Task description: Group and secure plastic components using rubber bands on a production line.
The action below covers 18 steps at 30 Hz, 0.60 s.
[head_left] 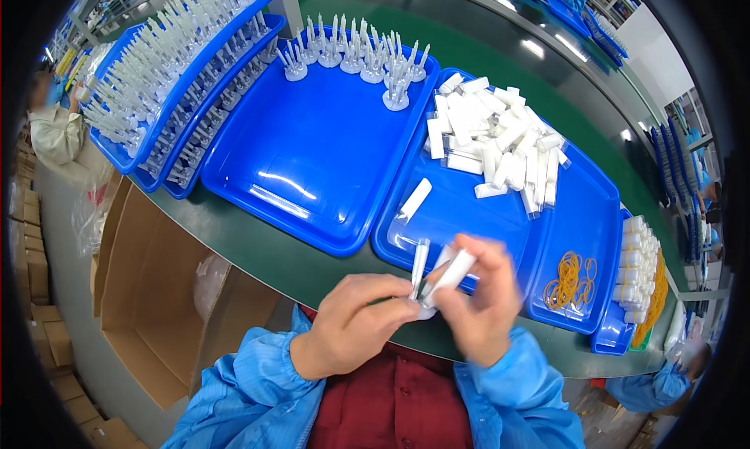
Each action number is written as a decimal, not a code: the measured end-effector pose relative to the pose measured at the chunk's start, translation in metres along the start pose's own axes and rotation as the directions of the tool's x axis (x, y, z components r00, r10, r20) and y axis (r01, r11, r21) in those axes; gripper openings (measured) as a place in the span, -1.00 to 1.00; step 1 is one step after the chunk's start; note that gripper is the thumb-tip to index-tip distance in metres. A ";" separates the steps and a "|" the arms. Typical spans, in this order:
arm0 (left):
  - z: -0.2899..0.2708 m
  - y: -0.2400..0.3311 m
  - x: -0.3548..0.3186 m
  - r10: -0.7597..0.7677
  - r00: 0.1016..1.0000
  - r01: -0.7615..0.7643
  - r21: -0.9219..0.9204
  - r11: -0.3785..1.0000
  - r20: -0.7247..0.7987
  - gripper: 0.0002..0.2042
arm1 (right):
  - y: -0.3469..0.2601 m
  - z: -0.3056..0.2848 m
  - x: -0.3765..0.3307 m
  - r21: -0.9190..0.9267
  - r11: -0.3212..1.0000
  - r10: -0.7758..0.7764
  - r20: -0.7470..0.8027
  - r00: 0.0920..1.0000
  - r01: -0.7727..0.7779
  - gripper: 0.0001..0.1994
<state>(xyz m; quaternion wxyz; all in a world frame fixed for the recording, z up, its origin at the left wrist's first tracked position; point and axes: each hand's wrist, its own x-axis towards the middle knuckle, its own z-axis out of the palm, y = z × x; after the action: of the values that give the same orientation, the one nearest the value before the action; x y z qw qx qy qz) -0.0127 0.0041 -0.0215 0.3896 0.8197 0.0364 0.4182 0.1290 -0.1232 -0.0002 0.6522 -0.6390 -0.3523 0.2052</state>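
My left hand (355,322) is closed round the base of a whitish piece with upright prongs (420,261), over the near edge of the work table. It resembles the pronged pieces (371,62) standing in the middle blue tray (289,156). Pinched in my right hand (484,301), slightly blurred, is a small white packet (453,271), tilted against the pronged piece. A second white end shows just behind it, partly hidden. Beyond my hands, the right blue tray (461,203) bears a heap of white packets (496,137) with see-through ends, and one packet (414,199) lies apart.
Yellow rubber bands (574,285) lie in the right tray's side section. Stacked blue trays (176,148) full of pronged pieces stand left. Banded white bundles (634,269) are at far right. Below the table's left edge sits an open cardboard box (152,316). Other people work nearby.
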 end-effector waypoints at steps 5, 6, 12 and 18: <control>-0.008 -0.005 -0.006 -0.091 0.996 0.091 0.027 0.996 -0.002 -0.59 | 0.005 0.004 0.015 -0.130 0.990 -0.036 0.147 0.989 0.055 -0.64; -0.008 -0.005 -0.004 -0.094 0.995 0.096 0.063 0.993 -0.036 -0.59 | 0.013 0.001 0.036 -0.256 0.944 -0.162 0.196 0.967 0.210 -0.71; -0.012 -0.010 -0.003 -0.079 0.997 0.081 0.138 0.987 -0.017 -0.62 | 0.035 0.003 0.085 -0.735 0.315 -0.222 0.558 0.799 0.601 -0.72; -0.018 -0.004 -0.001 -0.050 0.991 0.034 0.131 0.991 0.122 -0.68 | 0.019 -0.020 0.072 -0.369 0.926 0.164 0.196 0.967 -0.083 -0.69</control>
<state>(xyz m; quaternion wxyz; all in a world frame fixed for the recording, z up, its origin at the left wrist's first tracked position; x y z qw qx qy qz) -0.0249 0.0173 -0.0182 0.3463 0.8668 0.0562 0.3544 0.1952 -0.0831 -0.0029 0.4671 -0.7408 -0.4134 0.2491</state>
